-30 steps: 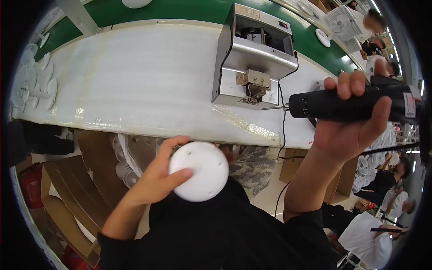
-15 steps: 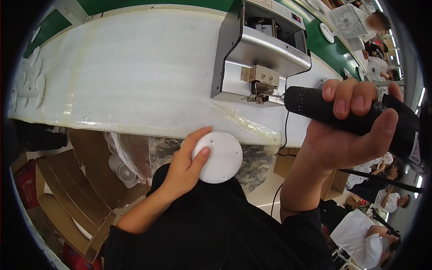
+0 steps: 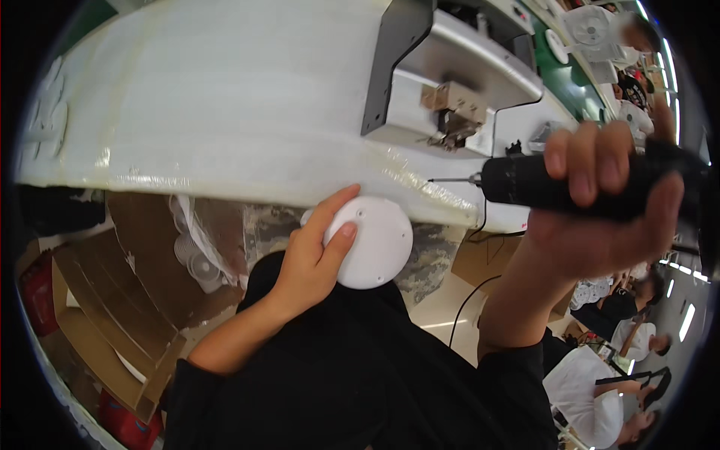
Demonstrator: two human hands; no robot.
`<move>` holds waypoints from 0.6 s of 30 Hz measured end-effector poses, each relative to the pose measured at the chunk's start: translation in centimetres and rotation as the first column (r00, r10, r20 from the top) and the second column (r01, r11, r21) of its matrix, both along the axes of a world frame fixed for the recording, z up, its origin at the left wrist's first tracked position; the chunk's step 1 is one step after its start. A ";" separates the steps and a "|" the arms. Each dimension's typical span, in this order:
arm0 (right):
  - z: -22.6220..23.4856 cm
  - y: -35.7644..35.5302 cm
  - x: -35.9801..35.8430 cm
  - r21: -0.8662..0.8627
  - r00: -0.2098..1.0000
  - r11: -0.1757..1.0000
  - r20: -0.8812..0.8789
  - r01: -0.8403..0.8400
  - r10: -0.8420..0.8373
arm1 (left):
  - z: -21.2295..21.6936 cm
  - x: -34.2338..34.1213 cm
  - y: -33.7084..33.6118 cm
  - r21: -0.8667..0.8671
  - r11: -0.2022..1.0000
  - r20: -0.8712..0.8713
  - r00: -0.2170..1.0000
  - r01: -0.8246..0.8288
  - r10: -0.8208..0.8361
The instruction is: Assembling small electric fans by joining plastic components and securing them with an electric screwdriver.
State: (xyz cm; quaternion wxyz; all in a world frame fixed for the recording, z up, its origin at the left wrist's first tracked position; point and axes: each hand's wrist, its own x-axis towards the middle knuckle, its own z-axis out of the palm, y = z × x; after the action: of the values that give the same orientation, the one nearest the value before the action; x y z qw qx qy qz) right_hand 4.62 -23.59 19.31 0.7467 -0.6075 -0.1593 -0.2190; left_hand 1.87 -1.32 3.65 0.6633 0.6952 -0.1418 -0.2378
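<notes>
My left hand (image 3: 319,251) grips a round white plastic base (image 3: 379,240) by its left side, thumb on its face. Small screw holes show near the disc's rim. It sits over my lap, just off the table's front edge. In my right hand (image 3: 592,187) is a black electric screwdriver (image 3: 517,180), held level with its thin bit pointing left. The bit's tip is above the table edge, apart from the disc. Behind it stands a grey metal screw feeder (image 3: 442,67) with a brass-coloured block (image 3: 459,103) at its front.
A long white table (image 3: 225,90) covered in taped film spans the far side. At left, an open cardboard box (image 3: 127,300) holds white fan parts (image 3: 199,262). White round parts (image 3: 49,120) lie at the table's left end. Cords hang at right; other people sit beyond.
The screwdriver's bit has come away from the feeder's block and moved nearer to me. My left hand still holds the white base. The whole view has shifted slightly.
</notes>
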 end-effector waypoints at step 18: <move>-2.4 1.7 -5.6 0.011 0.998 1.000 -0.051 0.024 -0.023 | 1.4 -0.7 -0.9 -0.007 0.998 -0.011 0.998 -0.057 0.057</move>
State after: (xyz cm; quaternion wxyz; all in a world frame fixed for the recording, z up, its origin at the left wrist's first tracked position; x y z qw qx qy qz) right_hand -1.01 -21.91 16.88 0.7514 -0.6104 -0.1321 -0.2131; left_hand 1.21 -2.23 5.07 0.6731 0.6953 -0.1193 -0.2221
